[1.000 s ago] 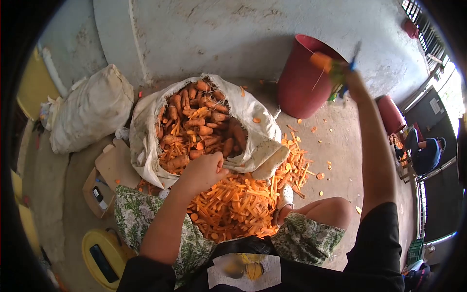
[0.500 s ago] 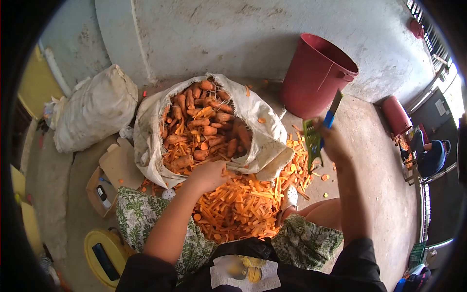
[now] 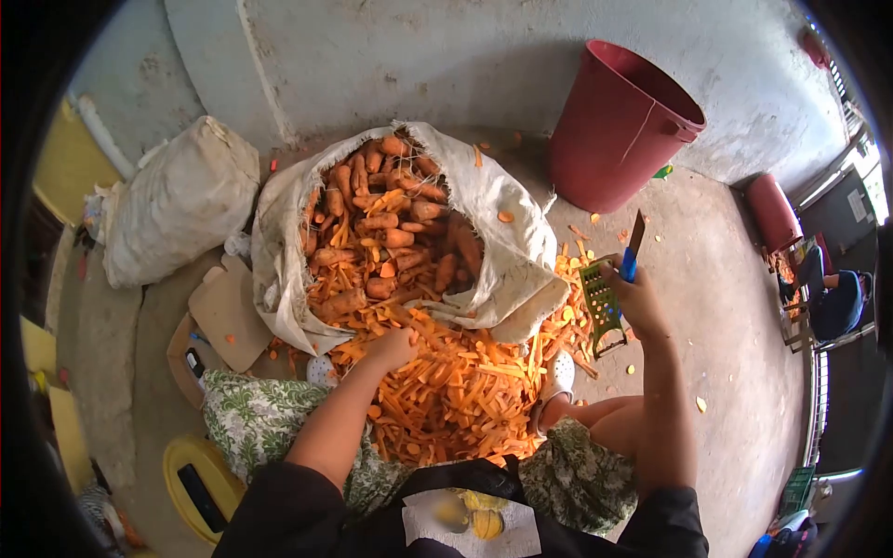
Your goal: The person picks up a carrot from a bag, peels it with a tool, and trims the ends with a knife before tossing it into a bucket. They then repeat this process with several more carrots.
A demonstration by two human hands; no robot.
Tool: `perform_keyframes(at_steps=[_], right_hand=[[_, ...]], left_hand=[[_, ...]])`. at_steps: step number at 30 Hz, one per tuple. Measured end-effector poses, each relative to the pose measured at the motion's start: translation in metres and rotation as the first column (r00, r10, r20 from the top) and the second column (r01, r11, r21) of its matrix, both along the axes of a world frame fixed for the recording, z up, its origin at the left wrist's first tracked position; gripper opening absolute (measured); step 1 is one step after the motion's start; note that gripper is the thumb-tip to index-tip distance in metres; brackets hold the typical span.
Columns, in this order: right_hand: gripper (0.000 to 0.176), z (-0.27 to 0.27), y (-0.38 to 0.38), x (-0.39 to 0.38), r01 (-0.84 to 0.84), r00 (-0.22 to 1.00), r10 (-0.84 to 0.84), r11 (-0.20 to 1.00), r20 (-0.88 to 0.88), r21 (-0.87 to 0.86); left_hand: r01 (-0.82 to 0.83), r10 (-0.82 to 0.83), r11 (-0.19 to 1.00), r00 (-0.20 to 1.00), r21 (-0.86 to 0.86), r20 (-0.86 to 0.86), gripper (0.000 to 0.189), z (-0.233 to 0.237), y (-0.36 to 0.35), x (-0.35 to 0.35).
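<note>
My right hand is closed around a knife with a blue handle, its blade pointing up. The same hand holds a green flat grater with a slotted face, hanging at the fingers' left side. Over the cut carrot sticks, my left hand has its fingers curled; what is in them, if anything, I cannot make out. Just beyond it, an open white woven sack lies with its mouth toward me. Whole peeled-looking carrots and more cut pieces fill that mouth.
A tall red bin stands against the wall. At left are a full white sack, an opened cardboard box and a yellow lid with a dark phone on it. Carrot scraps lie on the floor at right.
My left hand has shifted slightly left and down over the sticks. My right hand has come down a little, with the knife and grater still in it. The view has shifted slightly.
</note>
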State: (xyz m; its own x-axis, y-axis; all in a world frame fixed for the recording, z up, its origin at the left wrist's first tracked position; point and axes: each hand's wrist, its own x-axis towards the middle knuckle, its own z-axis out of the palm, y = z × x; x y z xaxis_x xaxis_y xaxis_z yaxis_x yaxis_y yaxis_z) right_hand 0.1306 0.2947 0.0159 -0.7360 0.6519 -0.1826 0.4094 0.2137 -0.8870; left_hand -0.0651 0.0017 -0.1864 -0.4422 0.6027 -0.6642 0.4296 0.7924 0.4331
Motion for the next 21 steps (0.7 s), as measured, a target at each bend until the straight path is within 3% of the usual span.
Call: perform_keyframes(at_steps=[1,2,3,4,7,9,11,14,15,19,20,21], right_hand=[[0.020,-0.006,0.012,0.000,-0.061,0.998,0.051,0.969,0.048,0.239],[0.022,-0.010,0.017,0.000,-0.130,0.990,0.091,0.878,0.107,0.460],[0.025,-0.007,0.019,0.000,-0.167,0.980,0.090,0.860,0.178,0.483],[0.025,-0.013,0.023,0.000,-0.166,0.979,0.087,0.861,0.182,0.481],[0.021,-0.022,0.032,-0.001,-0.185,0.963,0.048,0.832,0.264,0.522],[0.023,-0.019,0.032,-0.002,-0.235,0.927,0.044,0.842,0.372,0.486],[0.022,-0.026,0.039,-0.003,-0.246,0.919,0.047,0.845,0.392,0.475],[0.021,-0.036,0.046,-0.006,-0.251,0.905,0.044,0.858,0.423,0.447],[0.021,-0.039,0.049,-0.009,-0.242,0.900,0.034,0.868,0.434,0.434],[0.020,-0.051,0.054,-0.011,-0.278,0.884,0.066,0.870,0.462,0.407],[0.020,-0.055,0.056,-0.010,-0.285,0.879,0.067,0.867,0.471,0.408],[0.020,-0.060,0.057,-0.008,-0.284,0.878,0.065,0.869,0.475,0.405]], left_hand=[[0.006,-0.006,1.000,1.000,0.000,0.001,0.022,-0.014,0.009,-0.007],[-0.122,0.119,0.984,0.992,0.131,0.029,0.021,-0.027,0.013,-0.011],[-0.249,0.237,0.935,0.969,0.252,0.076,0.021,-0.040,0.018,-0.014],[-0.246,0.234,0.936,0.969,0.250,0.079,0.021,-0.051,0.026,-0.019],[-0.503,0.416,0.829,0.846,0.244,0.333,0.016,-0.066,0.056,-0.032],[-0.522,0.427,0.811,0.837,0.265,0.342,0.016,-0.072,0.078,-0.036],[-0.545,0.420,0.768,0.824,0.336,0.380,0.017,-0.084,0.097,-0.040],[-0.587,0.451,0.752,0.790,0.300,0.417,0.020,-0.096,0.131,-0.043],[-0.496,0.405,0.806,0.860,0.324,0.309,0.026,-0.114,0.142,-0.048],[-0.617,0.533,0.711,0.786,0.337,0.314,0.027,-0.123,0.183,-0.055],[-0.434,0.458,0.768,0.886,0.470,0.070,0.026,-0.119,0.191,-0.060],[-0.217,0.372,0.810,0.908,0.545,-0.191,0.026,-0.118,0.198,-0.065]])
